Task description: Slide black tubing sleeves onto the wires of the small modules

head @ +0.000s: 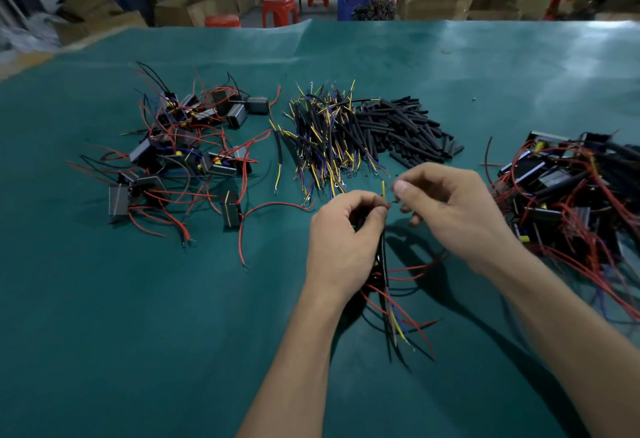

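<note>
Four separate heaps are laid out on a teal-green mat (138,316) that covers the whole work surface and shows a few shallow creases and a dull sheen toward its far edge. At far left a pile of small modules (183,150) with loose red and black leads is seen; at centre lies a bundle of yellow and blue wires (322,139) already partly sleeved in black, with a heap of black tubing sleeves (405,129) touching it on the right. A second pile of modules (571,195) sits at the right edge and is cut off by the frame. Beyond the mat, cardboard boxes (433,4), red plastic stools (278,9) and a blue crate (353,4) are noted on the floor; the background is blurred and detail cannot be resolved. Near the middle of the mat, just in front of the wire bundle, the left hand (343,243) is curled around a dark module and its wires (384,264), which hang below the fist; the module body is largely hidden by the fingers. The right hand (446,202) is held close beside it, thumb and forefinger pressed together on a fine wire end; whether a sleeve is also pinched cannot be told, since the item is too small and blurred.
</note>
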The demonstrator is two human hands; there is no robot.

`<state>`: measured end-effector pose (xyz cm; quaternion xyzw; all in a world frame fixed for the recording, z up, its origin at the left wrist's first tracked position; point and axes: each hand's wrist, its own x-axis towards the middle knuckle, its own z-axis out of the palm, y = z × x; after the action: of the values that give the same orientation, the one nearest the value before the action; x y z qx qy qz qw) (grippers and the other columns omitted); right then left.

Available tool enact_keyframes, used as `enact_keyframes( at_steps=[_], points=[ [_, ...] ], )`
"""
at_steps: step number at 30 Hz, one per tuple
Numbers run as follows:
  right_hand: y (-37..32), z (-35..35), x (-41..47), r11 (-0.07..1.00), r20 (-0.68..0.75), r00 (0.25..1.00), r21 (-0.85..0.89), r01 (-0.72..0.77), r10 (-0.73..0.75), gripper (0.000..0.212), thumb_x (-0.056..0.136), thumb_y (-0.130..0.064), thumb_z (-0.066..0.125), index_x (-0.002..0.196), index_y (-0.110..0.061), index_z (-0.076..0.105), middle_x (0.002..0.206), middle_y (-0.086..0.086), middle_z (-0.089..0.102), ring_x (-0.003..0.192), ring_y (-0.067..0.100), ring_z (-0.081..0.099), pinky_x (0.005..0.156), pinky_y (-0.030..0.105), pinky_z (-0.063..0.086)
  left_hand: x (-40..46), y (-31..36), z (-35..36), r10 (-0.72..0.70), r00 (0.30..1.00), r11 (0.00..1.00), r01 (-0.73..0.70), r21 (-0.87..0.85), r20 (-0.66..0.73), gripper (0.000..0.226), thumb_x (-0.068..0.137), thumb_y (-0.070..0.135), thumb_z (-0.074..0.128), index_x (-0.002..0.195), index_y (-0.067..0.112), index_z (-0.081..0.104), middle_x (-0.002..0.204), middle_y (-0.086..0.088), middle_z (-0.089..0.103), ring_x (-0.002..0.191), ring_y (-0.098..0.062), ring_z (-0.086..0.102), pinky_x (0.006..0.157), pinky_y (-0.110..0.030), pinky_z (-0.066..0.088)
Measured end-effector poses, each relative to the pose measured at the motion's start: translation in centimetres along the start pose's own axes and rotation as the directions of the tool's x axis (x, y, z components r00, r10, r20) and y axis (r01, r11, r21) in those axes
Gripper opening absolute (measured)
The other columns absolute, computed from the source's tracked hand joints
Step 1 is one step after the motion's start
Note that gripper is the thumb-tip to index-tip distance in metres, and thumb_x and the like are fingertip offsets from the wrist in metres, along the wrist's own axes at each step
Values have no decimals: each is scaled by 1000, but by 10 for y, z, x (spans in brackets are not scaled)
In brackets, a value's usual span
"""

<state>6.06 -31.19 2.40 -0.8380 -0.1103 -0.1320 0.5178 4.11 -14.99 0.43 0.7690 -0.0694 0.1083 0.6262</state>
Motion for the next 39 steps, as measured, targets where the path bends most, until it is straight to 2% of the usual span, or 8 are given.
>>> enact_keyframes(
  at_steps=[2,10,14,17,21,28,35,39],
  points=[
    [2,-3,1,999,21,999,27,-44,43,13,92,-11,73,92,-23,76,83,-1,76,77,25,71,70,36,58,0,0,0,-5,1000,1000,5,-13,-2,14,90,6,68,85,19,73,79,9,69,70,-3,59,75,-28,51],
    [-5,-7,-3,996,16,1000,-94,-5,6,12,84,-13,81,82,-24,78,72,-8,76,67,13,74,75,42,63,0,1,1,6,1000,999,-7,-40,-16,15,91,4,67,85,17,72,75,11,67,68,-1,57,70,-19,46],
    [-14,-4,-9,968,12,995,-230,98,-98,11,81,-17,84,81,-27,79,68,-16,74,62,3,71,66,31,61,0,2,4,-18,998,997,14,-72,-56,11,90,4,68,84,12,72,71,9,65,65,-3,54,66,-20,46],
    [-18,3,-11,961,2,991,-241,133,-137,9,81,-17,85,83,-25,81,67,-17,73,60,1,69,61,17,54,2,-2,3,-16,997,998,11,-68,-79,12,91,5,67,83,13,72,70,11,64,64,-1,53,66,-21,46],
    [-20,5,-13,946,38,984,-272,179,-175,15,80,-8,84,89,-20,82,73,-14,75,68,-4,70,67,7,51,2,-1,3,1,995,996,-10,-91,-100,16,90,2,66,82,15,71,73,9,66,68,-2,56,69,-22,47],
    [-18,4,-12,825,76,908,-392,408,-412,6,85,-8,82,90,-12,80,79,-3,74,69,12,68,67,32,55,3,-6,4,13,996,1000,-15,-21,-84,15,88,3,66,84,15,74,80,1,70,73,-8,58,75,-31,51],
    [-12,3,-9,775,70,866,-415,477,-496,6,87,-9,80,92,-10,81,87,0,76,75,17,71,71,30,55,2,-7,5,94,991,992,-86,88,-93,16,85,6,67,90,18,77,84,1,72,79,-11,63,77,-28,51],
    [-14,1,-10,776,76,878,-437,455,-472,8,85,-4,81,91,-10,81,83,2,76,71,21,72,64,38,57,2,-5,4,115,990,985,-104,138,-78,17,84,6,68,90,19,78,84,2,70,78,-8,61,75,-20,47]
  ],
)
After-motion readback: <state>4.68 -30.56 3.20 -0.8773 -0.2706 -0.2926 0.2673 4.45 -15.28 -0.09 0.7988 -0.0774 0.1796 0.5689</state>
